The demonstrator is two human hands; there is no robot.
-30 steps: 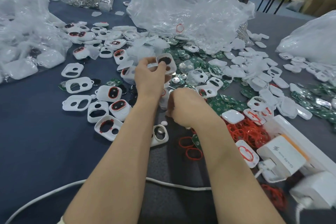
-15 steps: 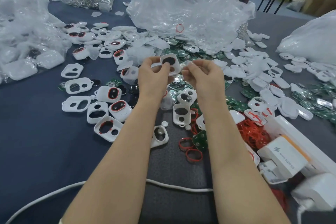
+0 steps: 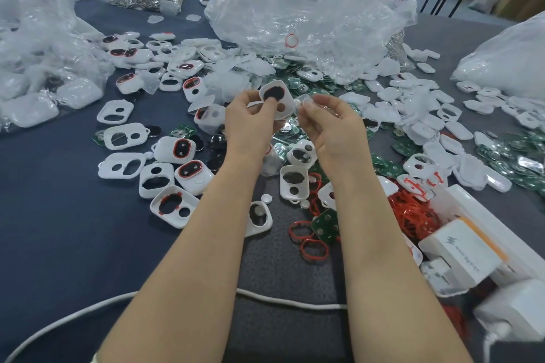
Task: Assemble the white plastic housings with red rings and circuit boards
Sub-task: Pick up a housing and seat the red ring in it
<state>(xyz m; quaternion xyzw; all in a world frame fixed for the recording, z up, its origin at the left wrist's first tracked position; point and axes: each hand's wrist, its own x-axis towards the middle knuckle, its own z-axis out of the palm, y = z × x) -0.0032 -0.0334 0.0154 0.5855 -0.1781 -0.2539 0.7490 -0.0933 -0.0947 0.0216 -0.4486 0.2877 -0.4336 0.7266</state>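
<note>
Currently left hand (image 3: 250, 124) grips a white housing (image 3: 277, 99) above the surface (image 3: 59, 215); right hand (image 3: 333, 127) pinches a small pale piece (image 3: 308, 101) beside it. Risk: weak pinch drops it among loose parts (image 3: 295, 183).

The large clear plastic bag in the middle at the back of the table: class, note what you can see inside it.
One red ring shows through the film low at the front of the clear plastic bag. Crumpled folds and glare hide anything else inside.

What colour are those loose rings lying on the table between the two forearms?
The rings are red; head view.
</note>
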